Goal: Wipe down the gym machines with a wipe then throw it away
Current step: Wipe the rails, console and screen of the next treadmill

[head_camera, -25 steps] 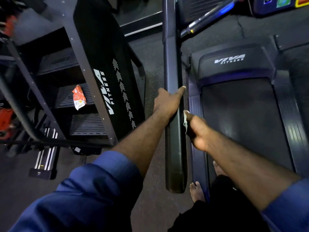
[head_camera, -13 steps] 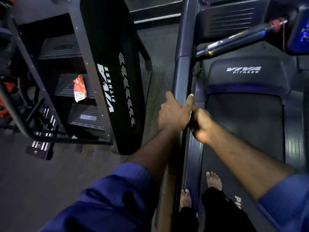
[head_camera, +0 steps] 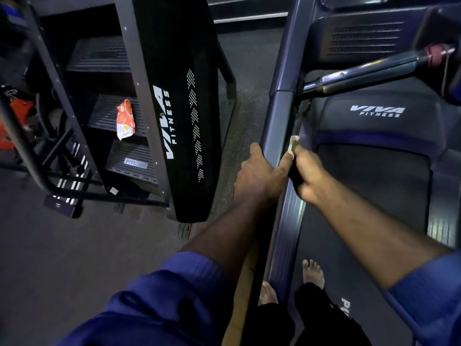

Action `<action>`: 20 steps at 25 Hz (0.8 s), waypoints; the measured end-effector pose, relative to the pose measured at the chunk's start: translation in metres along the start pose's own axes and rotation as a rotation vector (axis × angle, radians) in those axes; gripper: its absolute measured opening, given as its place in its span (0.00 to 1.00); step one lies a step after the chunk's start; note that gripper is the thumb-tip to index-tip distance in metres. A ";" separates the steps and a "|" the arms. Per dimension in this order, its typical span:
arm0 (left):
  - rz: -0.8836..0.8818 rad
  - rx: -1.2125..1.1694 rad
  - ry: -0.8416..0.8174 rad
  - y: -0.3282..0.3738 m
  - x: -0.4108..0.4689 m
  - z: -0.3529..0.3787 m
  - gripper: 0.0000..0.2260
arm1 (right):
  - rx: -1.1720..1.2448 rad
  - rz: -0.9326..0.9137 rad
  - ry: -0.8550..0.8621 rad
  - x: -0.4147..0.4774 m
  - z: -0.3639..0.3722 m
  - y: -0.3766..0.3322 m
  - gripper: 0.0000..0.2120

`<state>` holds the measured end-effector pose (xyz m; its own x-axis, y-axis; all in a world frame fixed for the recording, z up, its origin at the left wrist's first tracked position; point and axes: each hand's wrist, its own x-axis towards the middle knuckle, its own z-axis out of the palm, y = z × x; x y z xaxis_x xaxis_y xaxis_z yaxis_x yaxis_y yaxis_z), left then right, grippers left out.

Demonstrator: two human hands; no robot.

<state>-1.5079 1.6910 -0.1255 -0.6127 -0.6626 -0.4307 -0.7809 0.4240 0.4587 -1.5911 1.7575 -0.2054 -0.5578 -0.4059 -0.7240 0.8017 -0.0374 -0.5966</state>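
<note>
Your left hand [head_camera: 259, 176] wraps the smooth dark-grey metal side rail [head_camera: 279, 116] of the treadmill, thumb laid across its near face. Your right hand [head_camera: 309, 176] has its fingers curled round a small white crumpled wipe [head_camera: 293, 143], held against the rail's inner face just above that thumb. Only a corner of the wipe shows.

Risks:
- The wipe is bunched small, so a stroke likely covers a narrow strip and misses the outer face.
- The hands touch, so the left may block the stroke or smear cleaned metal.
- A bare foot [head_camera: 313, 273] stands on the matte black treadmill belt [head_camera: 374, 196], and drips there could make it slick.

An orange-and-white crinkled packet [head_camera: 126, 119] lies on a ribbed step of the black stair machine [head_camera: 179, 96], well apart.
</note>
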 end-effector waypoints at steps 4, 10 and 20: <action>0.045 -0.046 0.008 -0.004 0.001 0.002 0.35 | -0.129 -0.225 0.022 -0.012 0.010 0.006 0.23; 0.021 -0.198 -0.018 -0.013 0.000 0.002 0.43 | -0.301 -0.396 -0.036 -0.072 0.017 0.056 0.25; 0.132 -0.504 -0.240 -0.083 -0.055 -0.003 0.32 | -0.593 -0.451 -0.049 -0.132 0.008 0.122 0.29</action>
<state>-1.4090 1.6902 -0.1377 -0.7576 -0.4403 -0.4818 -0.5774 0.1080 0.8093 -1.4177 1.7995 -0.1797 -0.7839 -0.5081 -0.3568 0.2393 0.2831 -0.9288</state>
